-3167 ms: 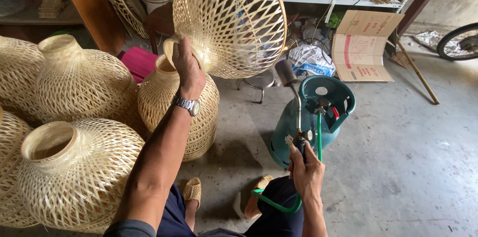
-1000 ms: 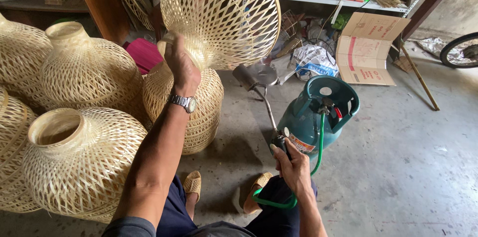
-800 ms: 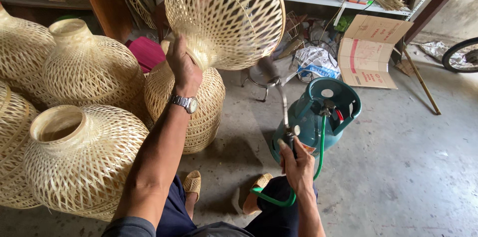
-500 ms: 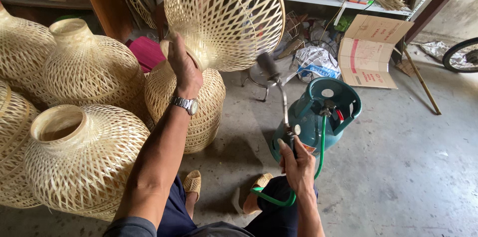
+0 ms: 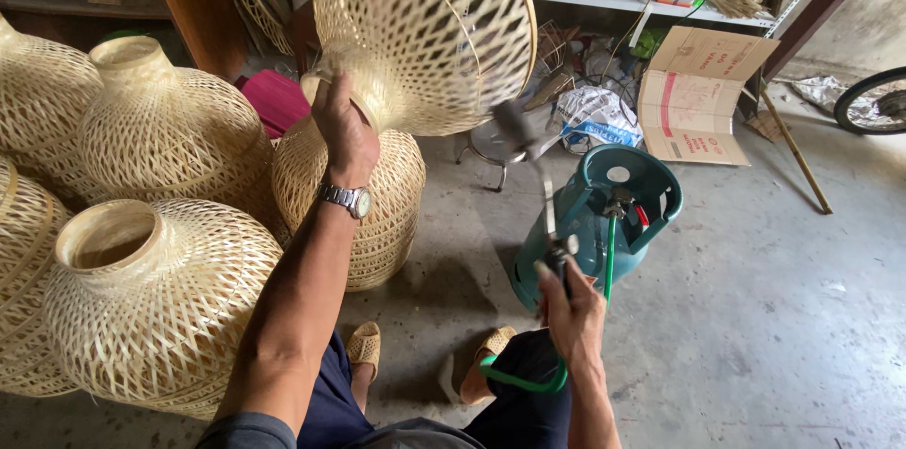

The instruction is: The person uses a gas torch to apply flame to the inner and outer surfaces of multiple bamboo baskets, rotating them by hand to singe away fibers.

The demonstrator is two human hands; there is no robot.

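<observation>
Above the concrete floor (image 5: 755,317), in the head view, a woven bamboo lampshade (image 5: 425,29) is held up by its narrow neck, the left hand (image 5: 344,128) clamped around it. A gas torch (image 5: 543,194) is gripped by the right hand (image 5: 571,303), fed by a green hose (image 5: 609,260) from the teal gas cylinder (image 5: 599,223). Since half a second ago the torch head has been swung up towards the shade's lower rim, so singeing seems under way. Finished shades (image 5: 151,307) are stacked at the left.
</observation>
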